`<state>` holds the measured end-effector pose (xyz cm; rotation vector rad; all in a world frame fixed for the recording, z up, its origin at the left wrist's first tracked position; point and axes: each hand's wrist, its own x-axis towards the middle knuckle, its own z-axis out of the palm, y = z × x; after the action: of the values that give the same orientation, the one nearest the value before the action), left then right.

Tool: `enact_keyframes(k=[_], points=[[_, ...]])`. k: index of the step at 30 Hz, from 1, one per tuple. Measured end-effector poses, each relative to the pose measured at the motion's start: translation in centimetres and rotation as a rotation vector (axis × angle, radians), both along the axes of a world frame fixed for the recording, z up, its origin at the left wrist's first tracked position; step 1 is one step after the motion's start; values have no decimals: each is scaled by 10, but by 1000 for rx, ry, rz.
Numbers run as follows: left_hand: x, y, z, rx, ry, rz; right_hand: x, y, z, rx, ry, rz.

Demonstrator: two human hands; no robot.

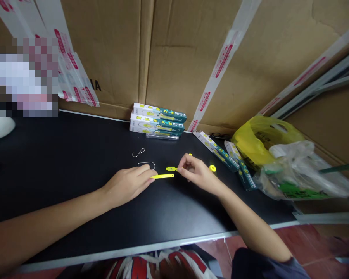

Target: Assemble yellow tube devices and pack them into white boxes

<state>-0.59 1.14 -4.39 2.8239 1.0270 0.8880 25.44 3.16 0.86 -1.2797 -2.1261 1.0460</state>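
Observation:
My left hand (132,182) is closed around a slim yellow plastic strip (164,176), whose free end with a small hole points right. Just beyond these fingers lies a bent metal wire hook (149,163), partly covered by the hand. A smaller S-shaped wire hook (139,152) rests farther back. My right hand (196,172) has thumb and forefinger pinched together. A flat yellow slotted piece (171,169) meets those fingertips; whether they grip it or something smaller, I cannot tell. Beside this hand is a yellow nut-like part (212,168), and another yellow bit (190,154) peeks out behind it.
Printed boxes (157,124) are stacked at the table's back, with a clear plastic piece (163,136) before them. Two more boxes (216,151) lie right, near a yellow bag (250,135) and a clear bag (302,174). Cardboard (174,66) walls the black table (75,162).

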Motion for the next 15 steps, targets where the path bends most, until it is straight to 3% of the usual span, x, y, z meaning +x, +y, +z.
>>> enact_keyframes(k=[5,15], points=[[0,0,2,13,-25,4,-7,-3,-8,-294,266,38],[1,0,3,23,-43,13,-12,-6,-10,-396,383,60]])
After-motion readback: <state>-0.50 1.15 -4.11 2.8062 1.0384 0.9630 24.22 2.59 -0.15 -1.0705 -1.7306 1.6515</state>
